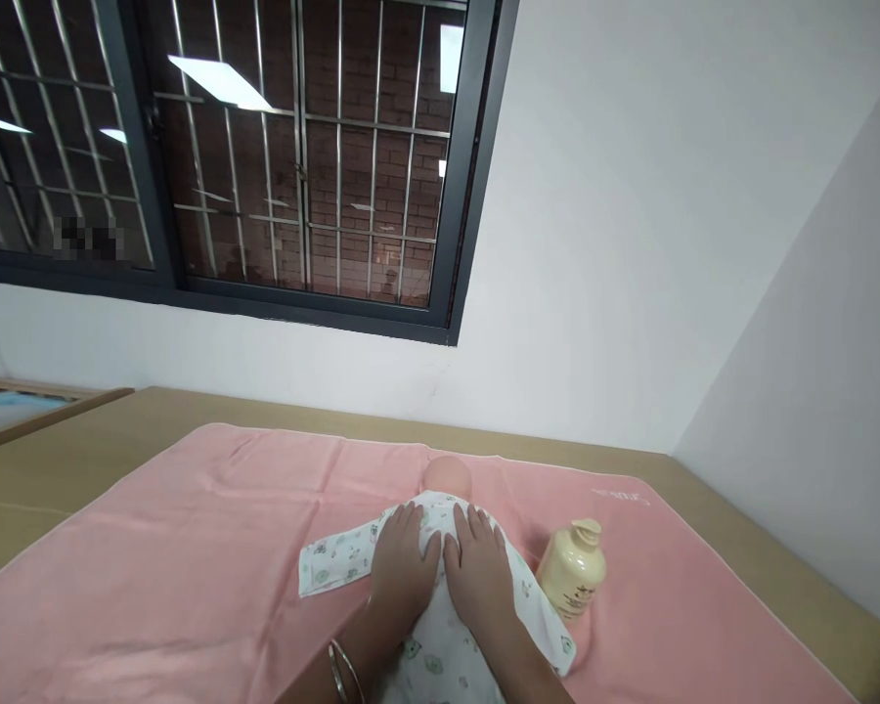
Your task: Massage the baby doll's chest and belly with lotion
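A baby doll (448, 476) lies on the pink mat, its bare head pointing away from me. It wears a white garment (341, 559) printed with small green figures, sleeves spread to both sides. My left hand (405, 557) rests flat on the upper part of the garment, left of its middle, with a bangle on that wrist. Beside it my right hand (480, 567) lies flat on the right half, thumbs close together. Both hands are open and grip nothing. A cream pump bottle (573, 569) stands right of the doll, near its right sleeve.
The pink mat (212, 528) covers much of the tan table (36, 489). Behind it rises a white wall (594, 244) with a dark-framed, barred window (462, 244). At the far left is a wooden-edged surface (51, 416) with something blue on it.
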A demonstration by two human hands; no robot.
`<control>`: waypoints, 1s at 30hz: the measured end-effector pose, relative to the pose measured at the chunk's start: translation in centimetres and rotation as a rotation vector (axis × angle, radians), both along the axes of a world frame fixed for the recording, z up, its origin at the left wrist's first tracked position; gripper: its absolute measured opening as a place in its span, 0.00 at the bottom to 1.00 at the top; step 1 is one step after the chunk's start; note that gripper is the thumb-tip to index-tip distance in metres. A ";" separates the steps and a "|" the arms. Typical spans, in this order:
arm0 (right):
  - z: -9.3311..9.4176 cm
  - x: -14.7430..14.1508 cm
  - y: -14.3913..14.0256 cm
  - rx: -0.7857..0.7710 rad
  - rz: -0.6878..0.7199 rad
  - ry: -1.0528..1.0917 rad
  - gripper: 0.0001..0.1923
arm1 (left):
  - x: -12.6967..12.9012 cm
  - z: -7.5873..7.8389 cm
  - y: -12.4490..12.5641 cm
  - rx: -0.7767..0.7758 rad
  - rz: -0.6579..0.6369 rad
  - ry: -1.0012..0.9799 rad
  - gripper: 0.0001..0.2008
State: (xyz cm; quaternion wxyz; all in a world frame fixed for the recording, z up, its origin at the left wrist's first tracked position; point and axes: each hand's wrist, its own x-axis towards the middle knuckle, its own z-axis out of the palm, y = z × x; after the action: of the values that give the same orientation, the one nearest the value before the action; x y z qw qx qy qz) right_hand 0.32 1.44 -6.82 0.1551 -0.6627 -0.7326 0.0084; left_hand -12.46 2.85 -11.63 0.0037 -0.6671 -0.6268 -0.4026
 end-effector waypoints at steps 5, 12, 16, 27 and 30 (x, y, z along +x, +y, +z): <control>0.3 0.3 0.3 -0.039 -0.061 -0.002 0.30 | 0.0 0.2 -0.1 0.007 0.055 0.092 0.25; 1.4 1.2 0.8 -0.102 0.115 0.030 0.30 | -0.4 0.1 0.5 0.132 -0.131 0.148 0.20; 2.1 0.6 -0.8 -0.108 0.071 -0.065 0.27 | -0.1 0.4 -0.3 0.197 -0.116 0.102 0.15; 2.1 0.5 -0.6 -0.070 0.098 -0.086 0.26 | -0.3 -0.1 0.1 0.207 -0.148 0.045 0.16; 2.5 0.6 -1.6 -0.103 0.072 -0.147 0.26 | -0.4 0.0 -0.2 0.185 -0.092 0.024 0.16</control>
State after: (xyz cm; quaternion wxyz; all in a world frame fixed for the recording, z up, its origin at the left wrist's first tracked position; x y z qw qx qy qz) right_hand 0.91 -0.18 -4.29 0.0663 -0.6420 -0.7638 0.0029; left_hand -12.88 2.68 -11.62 0.0542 -0.6968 -0.5555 -0.4505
